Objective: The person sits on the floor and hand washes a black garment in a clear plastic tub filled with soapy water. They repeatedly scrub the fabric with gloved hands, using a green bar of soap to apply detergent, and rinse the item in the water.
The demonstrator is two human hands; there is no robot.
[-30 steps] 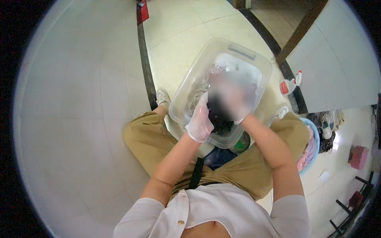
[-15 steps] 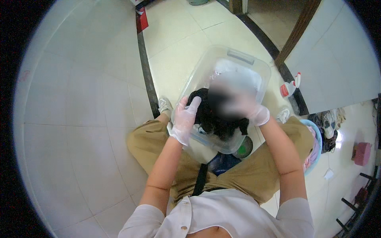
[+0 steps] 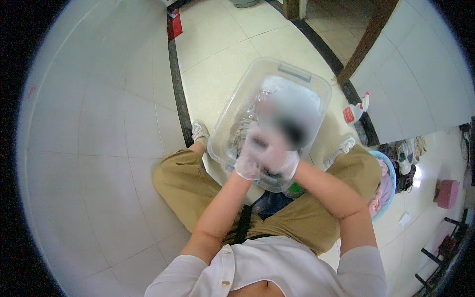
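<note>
Both of my hands wear thin clear gloves and meet over the near half of a clear plastic tub [image 3: 223, 106]. A wet black cloth [image 3: 293, 132] is bunched between them, partly lost in a blurred patch. My left hand [image 3: 251, 156] is closed, with a dark bit of the cloth showing at its fingers. Right beside it, touching, my right hand [image 3: 279, 156] is closed on the cloth too; its fingertips are smeared. Behind my left hand, greyish crumpled fabric [image 3: 241, 127] lies in the tub's water. White suds [image 3: 284, 81] float at the far end.
A white spray bottle [image 3: 353, 114] with red parts stands right of the tub. By my right knee is a light-blue basin [image 3: 392, 185] holding pink clothes [image 3: 382, 193]. Several shoes [image 3: 405, 161], a pink block-shaped object [image 3: 447, 194] and a black rack [image 3: 440, 255] are farther right.
My left hand has moved right and my right hand has moved left and nearer, so they now touch. The black cloth is gathered up, uncovering greyish fabric in the tub.
</note>
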